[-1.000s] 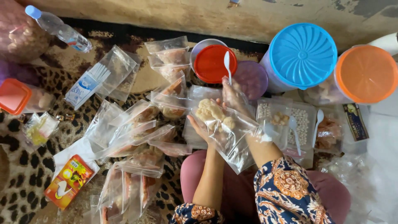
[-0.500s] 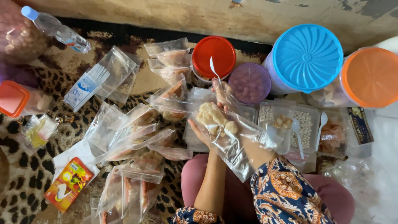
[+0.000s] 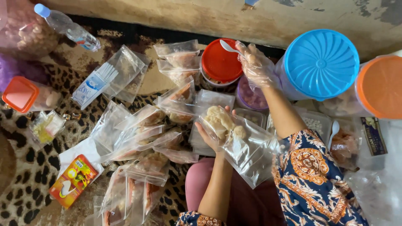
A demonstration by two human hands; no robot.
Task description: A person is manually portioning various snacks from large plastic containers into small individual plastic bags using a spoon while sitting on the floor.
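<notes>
On a leopard-print rug (image 3: 25, 175), seen from the head camera looking down, a person sits among many filled clear bags. The left hand (image 3: 209, 136) cups a clear plastic bag (image 3: 243, 144) holding pale, lumpy food pieces, its grip closed around the bag's underside. The right hand (image 3: 256, 65), inside a thin plastic glove, reaches forward and pinches a white spoon (image 3: 228, 47) over a red-lidded tub (image 3: 220, 63). A small purple container (image 3: 250, 97) sits just below that hand. A blue-lidded jar (image 3: 320, 62) and an orange-lidded jar (image 3: 379, 86) stand to the right.
</notes>
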